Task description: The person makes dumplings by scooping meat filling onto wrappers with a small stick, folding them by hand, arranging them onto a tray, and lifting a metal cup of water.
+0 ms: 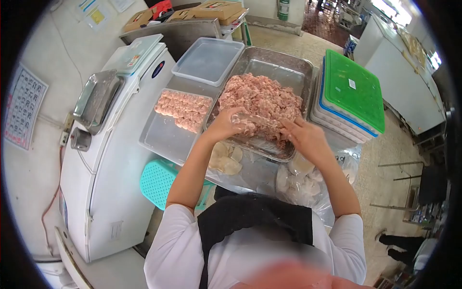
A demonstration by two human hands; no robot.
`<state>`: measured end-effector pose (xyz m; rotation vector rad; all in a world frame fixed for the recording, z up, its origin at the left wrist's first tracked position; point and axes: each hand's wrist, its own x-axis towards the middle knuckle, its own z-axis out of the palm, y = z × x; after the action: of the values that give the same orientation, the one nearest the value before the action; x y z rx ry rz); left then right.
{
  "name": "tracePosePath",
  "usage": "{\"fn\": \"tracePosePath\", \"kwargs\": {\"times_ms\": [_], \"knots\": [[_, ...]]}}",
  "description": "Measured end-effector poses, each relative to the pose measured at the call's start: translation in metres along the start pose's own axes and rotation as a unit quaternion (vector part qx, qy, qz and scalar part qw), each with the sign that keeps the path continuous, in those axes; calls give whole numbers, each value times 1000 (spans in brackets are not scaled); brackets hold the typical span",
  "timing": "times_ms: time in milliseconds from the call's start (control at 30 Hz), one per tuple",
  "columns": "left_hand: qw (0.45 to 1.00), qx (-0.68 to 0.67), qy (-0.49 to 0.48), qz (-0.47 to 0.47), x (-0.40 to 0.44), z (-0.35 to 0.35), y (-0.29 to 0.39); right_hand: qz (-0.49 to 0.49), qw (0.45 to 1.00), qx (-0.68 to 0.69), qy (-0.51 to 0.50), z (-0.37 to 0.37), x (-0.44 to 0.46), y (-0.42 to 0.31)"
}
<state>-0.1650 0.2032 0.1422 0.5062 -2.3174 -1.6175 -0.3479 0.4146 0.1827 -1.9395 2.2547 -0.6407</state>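
A deep metal tray (284, 72) holds a large heap of pink ground meat (262, 96). My left hand (225, 125) is at the tray's near left side, its fingers curled at the edge of the meat. What lies in its grasp is hard to make out. My right hand (304, 138) reaches over the near right side, with bent fingers pressed together at the meat; anything they pinch is hidden. Pale round dough wrappers (225, 160) lie on the table below my left hand. A clear plastic bag (301, 183) with more pale wrappers sits under my right forearm.
To the left, a flat tray (161, 135) carries rows of filled dumplings (183, 111). Behind it is a clear plastic container (207, 60). Stacked boxes with a green lid (353, 89) stand right. A turquoise stool (159, 183) and white freezer (120, 144) are at left.
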Motion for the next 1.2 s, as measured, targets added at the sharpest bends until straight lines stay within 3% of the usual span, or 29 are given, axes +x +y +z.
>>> {"fn": "tracePosePath", "kwargs": {"times_ms": [33, 67, 200, 300, 400, 500, 600, 633, 733, 800, 833, 900, 1000, 1067, 1100, 1167, 1200], "knots": [[998, -61, 4, -21, 0, -5, -4, -30, 999, 7, 36, 28, 2, 7], [992, 102, -24, 67, 5, -17, 1, -56, 996, 16, 71, 46, 1, 10], [979, 167, 78, -87, -19, -28, -1, 43, 995, -78, -54, 43, 18, 39], [980, 134, 145, -36, -36, -39, -11, 15, 998, -45, -50, 40, 7, 39], [980, 107, 149, 76, -44, -43, 5, 45, 975, -101, -193, 55, 14, 25], [989, 95, 81, -81, -48, -50, 2, 10, 977, -96, -188, 87, 0, 5], [990, 100, 75, -64, -53, -43, -9, 64, 974, 123, -176, 58, -7, 17], [990, 101, 95, -5, -53, -36, -9, 83, 958, 212, -175, 44, -6, 17], [989, 81, 87, 89, -44, -12, -4, 182, 940, 207, -199, 0, 1, -4], [998, 40, -14, 42, -37, -4, 0, -8, 980, 188, -68, 23, -3, -3], [992, 80, -27, 91, -33, -2, -2, -103, 979, 176, -2, 34, -5, 0], [968, 160, -54, 186, -22, -3, -7, -78, 977, 189, -63, 42, -6, 7], [973, 208, -70, 71, -21, 0, -4, -52, 986, 132, -83, 22, 1, 21], [984, 164, 25, 67, -20, 5, -23, 10, 998, 34, -56, 8, -2, 14], [985, 140, 74, 65, -20, 7, -32, -23, 999, 27, -5, 12, -4, 5], [995, 96, -6, 18, -8, -1, -36, -85, 992, 15, 96, 26, -9, -9], [996, 72, -48, -6, -4, -3, -36, -62, 996, 18, 65, 39, -6, 3]]}}
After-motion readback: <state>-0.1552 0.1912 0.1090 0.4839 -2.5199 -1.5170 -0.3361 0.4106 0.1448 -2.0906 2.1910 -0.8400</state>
